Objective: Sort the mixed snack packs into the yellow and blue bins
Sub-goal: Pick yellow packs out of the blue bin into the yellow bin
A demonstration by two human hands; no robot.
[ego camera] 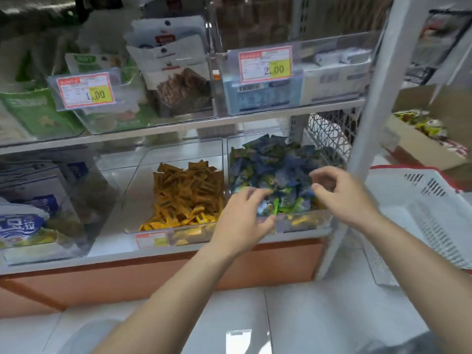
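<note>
Two clear bins stand side by side on the lower shelf. The left bin (132, 200) holds a heap of yellow snack packs (186, 192). The right bin (319, 221) is piled with blue and green snack packs (275, 164). My left hand (242, 218) reaches over the front of the right bin, with its fingers curled around a blue and green pack (268, 206). Over the same bin hovers my right hand (337, 192), its fingers loosely curled and holding nothing.
A white plastic basket (421, 208) with a red rim sits to the right. A white shelf post (373, 98) rises between it and the bins. The upper shelf holds clear boxes of bagged goods with price tags (86, 90). More bags lie at the lower left.
</note>
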